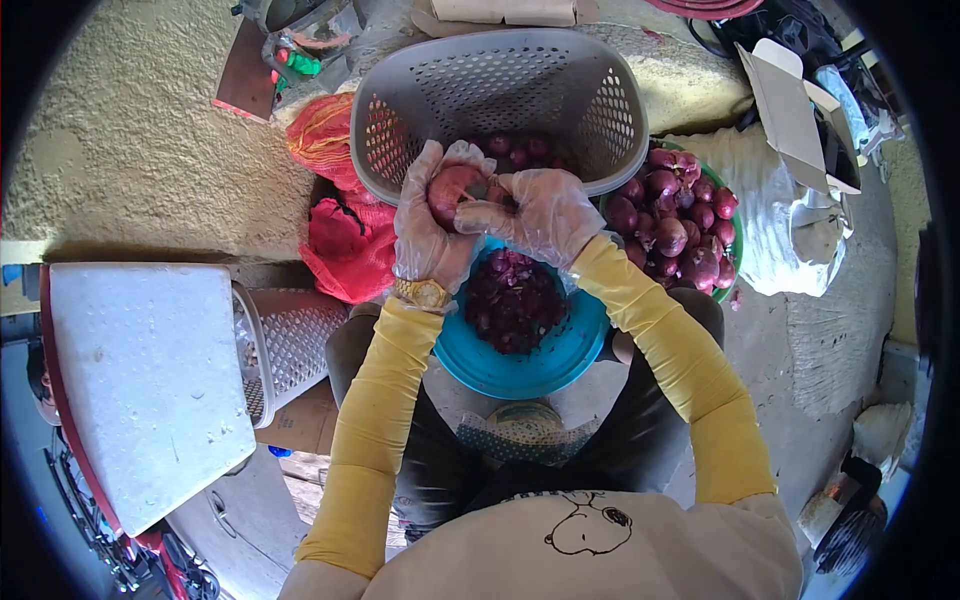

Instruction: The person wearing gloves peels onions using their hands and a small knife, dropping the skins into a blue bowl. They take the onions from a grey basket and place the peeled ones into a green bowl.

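Note:
My left hand (430,235), in a clear plastic glove, is closed around a red onion (453,192) held over the front rim of the grey perforated basket (490,85). My right hand (555,210), gloved the same way, has its fingers bent in against the onion's right side. Something small and dark shows between those fingers, too hidden to name. Several red onions (530,152) lie at the bottom of the basket. Below my hands, a blue basin (520,380) holds dark red onion skins (515,305).
To the right, a green basin (738,245) is heaped with red onions (670,235), beside a white sack (800,245). Red mesh bags (345,235) lie left of the basket. A white board (150,380) and a light slatted basket (290,340) stand farther left.

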{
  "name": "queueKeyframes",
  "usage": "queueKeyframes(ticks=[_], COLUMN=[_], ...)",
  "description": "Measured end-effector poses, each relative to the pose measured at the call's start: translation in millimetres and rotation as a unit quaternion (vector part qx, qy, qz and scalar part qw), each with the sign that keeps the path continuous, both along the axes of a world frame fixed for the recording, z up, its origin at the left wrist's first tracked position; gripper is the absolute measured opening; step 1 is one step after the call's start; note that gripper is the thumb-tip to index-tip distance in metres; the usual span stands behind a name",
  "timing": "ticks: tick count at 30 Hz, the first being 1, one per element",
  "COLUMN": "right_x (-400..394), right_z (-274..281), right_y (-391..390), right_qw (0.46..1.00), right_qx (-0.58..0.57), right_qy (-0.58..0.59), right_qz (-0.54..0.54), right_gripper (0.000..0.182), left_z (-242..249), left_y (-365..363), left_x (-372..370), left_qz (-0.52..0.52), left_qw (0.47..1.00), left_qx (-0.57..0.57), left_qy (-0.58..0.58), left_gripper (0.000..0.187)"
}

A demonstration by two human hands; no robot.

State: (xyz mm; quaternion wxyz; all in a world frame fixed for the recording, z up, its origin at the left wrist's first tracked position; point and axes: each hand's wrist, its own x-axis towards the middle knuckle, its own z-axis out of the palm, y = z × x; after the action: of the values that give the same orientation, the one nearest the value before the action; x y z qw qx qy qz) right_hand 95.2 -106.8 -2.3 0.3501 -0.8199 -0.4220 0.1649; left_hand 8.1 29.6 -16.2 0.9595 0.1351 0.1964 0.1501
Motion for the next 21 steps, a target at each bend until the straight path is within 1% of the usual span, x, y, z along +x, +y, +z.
queueKeyframes(ticks=[1,3,5,6,7,8,9,10,11,12,13,14,15,16,17,18,20,21], right_x=[-3,-8,-15,-17,-20,-22,-24,-26,-27,-25,-19,-13,-9,-5,-3,-3,-3,-4], right_z=[-3,-8,-10,-9,-9,-9,-10,-12,-12,-10,-6,-4,-4,-6,-7,-7,-7,-7], right_y=[0,1,4,4,4,5,6,7,7,7,5,3,2,2,1,1,-1,0], right_qw=[1.000,0.999,0.994,0.994,0.989,0.982,0.982,0.973,0.963,0.963,0.970,0.977,0.977,0.990,0.998,0.998,1.000,1.000], right_qx=[0.021,0.043,0.054,0.054,0.047,0.041,0.041,0.064,0.088,0.088,0.074,0.061,0.061,0.038,0.014,0.014,0.021,0.021], right_qy=[-0.003,-0.006,0.090,0.089,0.135,0.181,0.181,0.213,0.246,0.247,0.225,0.202,0.202,0.133,0.064,0.065,-0.002,-0.002], right_qz=[-0.004,-0.008,-0.031,-0.032,-0.040,-0.048,-0.048,-0.056,-0.064,-0.064,-0.046,-0.027,-0.025,-0.023,-0.022,-0.022,-0.012,-0.011], right_gripper=[0.066,0.066,0.062,0.062,0.066,0.070,0.070,0.069,0.068,0.068,0.068,0.068,0.068,0.069,0.069,0.069,0.071,0.071], left_z=[-1,-5,-8,-9,-10,-14,-18,-22,-15,-7,0,3,5,6,2,-5,-11,-12], left_y=[-1,-1,-1,-1,-2,-1,0,2,0,0,0,1,3,4,5,5,3,1], left_x=[0,0,-2,-2,-2,-3,-5,-6,-4,-2,0,0,1,1,0,0,0,-1], left_qz=[0.009,0.016,0.023,0.047,0.070,0.069,0.071,0.073,0.073,0.061,0.051,0.052,0.023,-0.007,-0.006,0.002,0.011,0.024], left_qw=[1.000,1.000,0.999,0.999,0.997,0.997,0.997,0.996,0.996,0.998,0.999,0.999,1.000,1.000,1.000,1.000,0.999,0.998], left_qx=[0.022,0.022,0.023,0.015,0.006,0.005,0.026,0.047,0.047,0.019,-0.010,-0.010,-0.002,0.007,0.008,0.019,0.029,0.049], left_qy=[-0.002,-0.005,-0.008,-0.011,-0.013,-0.013,-0.017,-0.020,-0.019,-0.005,0.009,0.009,-0.006,-0.020,-0.020,-0.019,-0.019,-0.006], left_gripper=[0.026,0.025,0.025,0.025,0.024,0.024,0.024,0.023,0.023,0.023,0.023,0.023,0.022,0.022,0.022,0.021,0.020,0.020])
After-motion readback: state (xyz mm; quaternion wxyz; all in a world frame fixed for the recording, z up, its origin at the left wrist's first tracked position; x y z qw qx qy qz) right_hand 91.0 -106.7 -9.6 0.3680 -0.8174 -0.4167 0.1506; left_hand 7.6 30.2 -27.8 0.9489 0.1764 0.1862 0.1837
